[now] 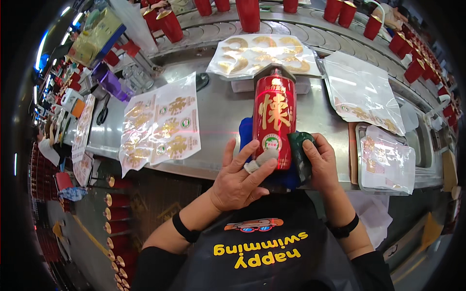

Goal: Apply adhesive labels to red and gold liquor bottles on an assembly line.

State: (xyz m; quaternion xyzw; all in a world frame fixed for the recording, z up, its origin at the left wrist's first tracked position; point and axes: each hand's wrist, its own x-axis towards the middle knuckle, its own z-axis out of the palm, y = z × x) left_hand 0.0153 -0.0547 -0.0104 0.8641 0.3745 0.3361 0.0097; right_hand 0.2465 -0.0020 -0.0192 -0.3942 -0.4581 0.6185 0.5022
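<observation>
A red bottle (274, 114) with gold lettering and a round green-and-white label lies on its side on the steel table (218, 111), neck pointing away from me, resting on a blue cloth (245, 133). My left hand (240, 177) holds its near end, one finger wrapped in white tape. My right hand (321, 162) presses a dark green cloth (300, 150) against the bottle's right side.
Sheets of gold stickers (162, 126) lie to the left, more gold stickers (259, 56) behind the bottle, clear bags (361, 92) at right, a tray (386, 160) at far right. Red bottles (248, 14) stand on the curved conveyor beyond. A purple container (111, 82) stands at far left.
</observation>
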